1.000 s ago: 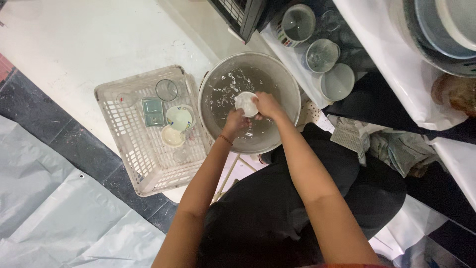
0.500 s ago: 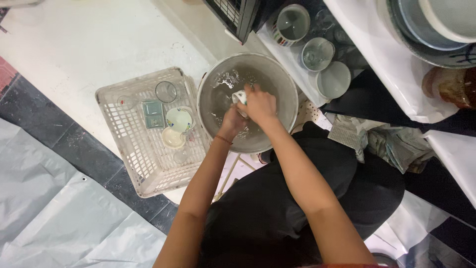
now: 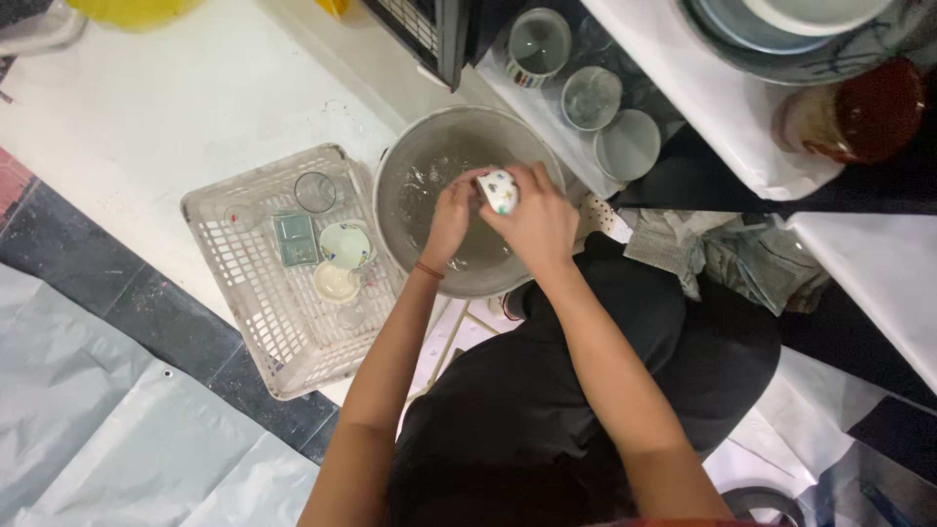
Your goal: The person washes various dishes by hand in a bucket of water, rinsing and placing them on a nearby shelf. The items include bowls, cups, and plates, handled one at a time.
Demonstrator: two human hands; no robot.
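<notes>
A round metal basin [image 3: 410, 166] holds cloudy water on the white floor. Over it, my right hand [image 3: 535, 217] grips a small white cup [image 3: 498, 189] with coloured spots, held on its side. My left hand [image 3: 449, 213] touches the same cup from the left, fingers curled against it. Both forearms reach forward from my lap, which is covered in black cloth.
A white plastic basket [image 3: 256, 283] left of the basin holds a glass [image 3: 314, 191], small bowls [image 3: 345, 244] and a square dish [image 3: 294, 239]. Three cups [image 3: 590, 98] stand on a tray behind the basin. Stacked plates [image 3: 781, 24] sit on a white shelf at right. Grey sheeting [image 3: 98, 429] lies at left.
Both hands have lifted the cup up out of the water and turned it on its side; the view has shifted slightly.
</notes>
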